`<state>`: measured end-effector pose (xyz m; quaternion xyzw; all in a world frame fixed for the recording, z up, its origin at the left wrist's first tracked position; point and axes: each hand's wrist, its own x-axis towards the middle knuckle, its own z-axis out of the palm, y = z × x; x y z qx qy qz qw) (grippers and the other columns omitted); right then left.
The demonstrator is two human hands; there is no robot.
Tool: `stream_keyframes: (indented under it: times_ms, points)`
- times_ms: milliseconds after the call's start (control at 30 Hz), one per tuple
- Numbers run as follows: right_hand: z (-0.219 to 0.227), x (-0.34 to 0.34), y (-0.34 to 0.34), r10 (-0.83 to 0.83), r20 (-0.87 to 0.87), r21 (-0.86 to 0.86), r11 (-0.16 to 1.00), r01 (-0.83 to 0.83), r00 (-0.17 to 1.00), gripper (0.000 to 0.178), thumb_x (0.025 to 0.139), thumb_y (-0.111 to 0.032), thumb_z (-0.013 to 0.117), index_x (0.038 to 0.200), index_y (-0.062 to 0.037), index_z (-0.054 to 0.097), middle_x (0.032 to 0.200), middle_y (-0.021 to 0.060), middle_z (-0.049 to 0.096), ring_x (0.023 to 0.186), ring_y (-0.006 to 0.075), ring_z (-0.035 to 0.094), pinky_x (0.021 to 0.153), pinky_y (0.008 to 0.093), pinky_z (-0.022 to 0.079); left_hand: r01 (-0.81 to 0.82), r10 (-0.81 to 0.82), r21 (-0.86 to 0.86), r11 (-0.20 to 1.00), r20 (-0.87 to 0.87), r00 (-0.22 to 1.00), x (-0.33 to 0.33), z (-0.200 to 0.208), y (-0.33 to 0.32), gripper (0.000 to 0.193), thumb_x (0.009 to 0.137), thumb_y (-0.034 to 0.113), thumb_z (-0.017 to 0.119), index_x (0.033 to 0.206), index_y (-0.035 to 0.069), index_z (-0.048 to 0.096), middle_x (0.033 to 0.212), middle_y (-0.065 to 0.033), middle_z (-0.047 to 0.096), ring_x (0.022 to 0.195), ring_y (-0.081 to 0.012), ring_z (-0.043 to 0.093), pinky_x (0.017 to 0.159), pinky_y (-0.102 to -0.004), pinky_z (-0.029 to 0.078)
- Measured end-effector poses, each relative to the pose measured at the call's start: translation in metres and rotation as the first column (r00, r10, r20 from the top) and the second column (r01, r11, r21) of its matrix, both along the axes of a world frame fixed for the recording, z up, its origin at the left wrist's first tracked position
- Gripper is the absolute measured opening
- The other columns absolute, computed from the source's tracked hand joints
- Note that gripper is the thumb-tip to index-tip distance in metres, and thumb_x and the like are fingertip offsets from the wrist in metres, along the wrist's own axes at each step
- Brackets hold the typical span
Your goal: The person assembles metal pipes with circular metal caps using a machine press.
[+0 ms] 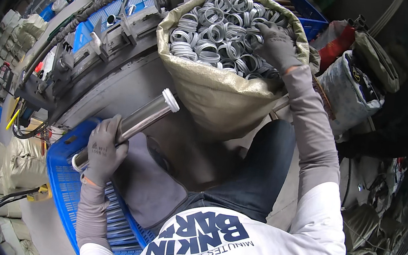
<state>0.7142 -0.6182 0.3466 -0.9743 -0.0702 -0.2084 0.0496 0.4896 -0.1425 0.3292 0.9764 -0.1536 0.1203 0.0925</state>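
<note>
Left hand (104, 150), gloved, wraps tight around a shiny metal tube (136, 121) above the blue crate (62, 181), tube's lower end hidden behind the glove. Right hand (276, 45) digs into metal rings (221, 27) filling the open sack (218, 96); fingers curled, grasp unclear.

We see a crowded workshop from above. A grey machine (113, 80) with black hoses (83, 13) and metal brackets curves across the upper left. Blue crates (307, 10) stand behind it at the top. Stacked pale sacks (20, 28) fill the far left edge, and more lie at lower left (22, 156). On the right, filled bags (348, 89) and a red bag (336, 42) crowd a grey concrete floor (287, 199). Daylight enters at the upper left; the right side lies in shadow.
</note>
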Motion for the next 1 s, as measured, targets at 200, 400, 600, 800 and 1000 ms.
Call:
stream_keyframes:
  times_ms: [200, 400, 600, 800, 1000]
  points:
    - [-0.005, 0.026, 0.002, 0.045, -0.028, -0.054, 0.997, -0.047, 0.999, 0.032, 0.086, -0.032, 0.076, 0.112, -0.0143, 0.08, 0.128, 0.0245, 0.068, 0.113, 0.0428, 0.069, 0.099, 0.0502, 0.055, -0.068, 0.066, 0.091, 0.994, 0.021, 0.998, 0.024, 0.006, 0.006, 0.067, 0.077, 0.015, 0.075, 0.141, 0.007, 0.058, 0.12, -0.0193, 0.065, 0.111, -0.0412, 0.064, 0.096, -0.0518, 0.05]
    - [-0.013, -0.008, -0.011, 0.248, 0.286, 0.24, 0.917, -0.32, 0.926, 0.031, 0.087, -0.013, 0.081, 0.114, 0.0012, 0.073, 0.124, 0.0232, 0.069, 0.113, 0.0406, 0.069, 0.099, 0.0452, 0.054, -0.148, 0.086, 0.23, 0.962, 0.261, 0.961, 0.102, 0.014, 0.032, 0.063, 0.079, 0.016, 0.075, 0.138, 0.011, 0.057, 0.122, -0.0169, 0.064, 0.113, -0.0383, 0.064, 0.098, -0.0506, 0.051]
    - [0.01, -0.065, 0.016, 0.36, 0.068, 0.861, 0.45, -0.238, 0.93, 0.04, 0.096, -0.006, 0.074, 0.134, 0.0041, 0.068, 0.131, 0.0139, 0.073, 0.117, 0.0173, 0.069, 0.097, 0.0307, 0.056, -0.314, 0.188, 0.215, 0.925, 0.46, 0.868, 0.235, 0.048, 0.04, 0.05, 0.089, 0.015, 0.073, 0.136, 0.017, 0.058, 0.13, -0.0147, 0.067, 0.123, -0.0357, 0.065, 0.104, -0.0505, 0.05]
    - [-0.017, -0.13, 0.051, 0.358, 0.278, 0.951, 0.031, -0.309, 0.891, 0.074, 0.091, -0.016, 0.069, 0.157, 0.0091, 0.047, 0.151, 0.0241, 0.061, 0.142, 0.0301, 0.057, 0.121, 0.0417, 0.041, -0.477, 0.388, 0.255, 0.842, 0.329, 0.861, 0.327, 0.064, 0.032, 0.036, 0.097, 0.013, 0.064, 0.133, 0.015, 0.063, 0.137, -0.0171, 0.068, 0.127, -0.0358, 0.066, 0.109, -0.0503, 0.049]
    - [-0.048, -0.139, 0.041, 0.258, 0.278, 0.957, -0.161, -0.242, 0.925, 0.08, 0.091, -0.032, 0.064, 0.157, 0.0099, 0.047, 0.137, 0.0239, 0.068, 0.128, 0.0302, 0.066, 0.108, 0.0375, 0.053, -0.426, 0.377, 0.342, 0.838, 0.201, 0.904, 0.395, 0.051, 0.026, 0.035, 0.098, 0.01, 0.061, 0.133, 0.012, 0.065, 0.135, -0.0183, 0.069, 0.133, -0.0367, 0.064, 0.108, -0.0497, 0.052]
